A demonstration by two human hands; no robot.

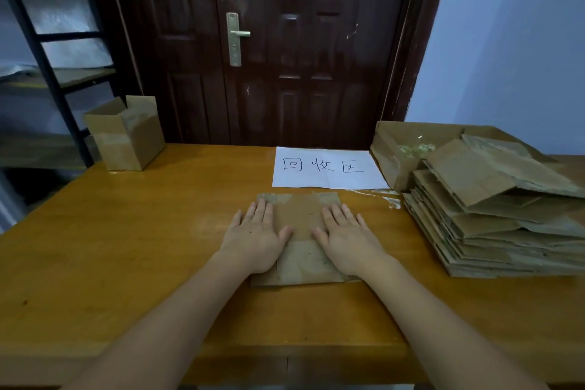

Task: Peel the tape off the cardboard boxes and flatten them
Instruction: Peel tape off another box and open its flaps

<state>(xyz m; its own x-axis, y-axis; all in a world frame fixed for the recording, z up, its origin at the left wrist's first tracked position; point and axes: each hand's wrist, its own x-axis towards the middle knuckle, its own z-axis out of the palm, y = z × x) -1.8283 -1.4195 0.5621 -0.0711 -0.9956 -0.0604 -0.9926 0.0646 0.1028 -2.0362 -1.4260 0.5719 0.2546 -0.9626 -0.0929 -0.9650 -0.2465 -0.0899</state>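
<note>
A flattened box (300,237) lies on the table (126,247) near the front middle, with patches of tape on its near and far ends. The left hand (256,239) and right hand (346,239) press on it palm down, fingers straight, gripping nothing. Just beyond it lies a white sheet (326,169) with handwritten characters. To the right sits a stack (493,215) of flattened boxes, and behind that an open tray box (389,152). At the far left corner stands an open box (126,133), upright, tape on its side
</note>
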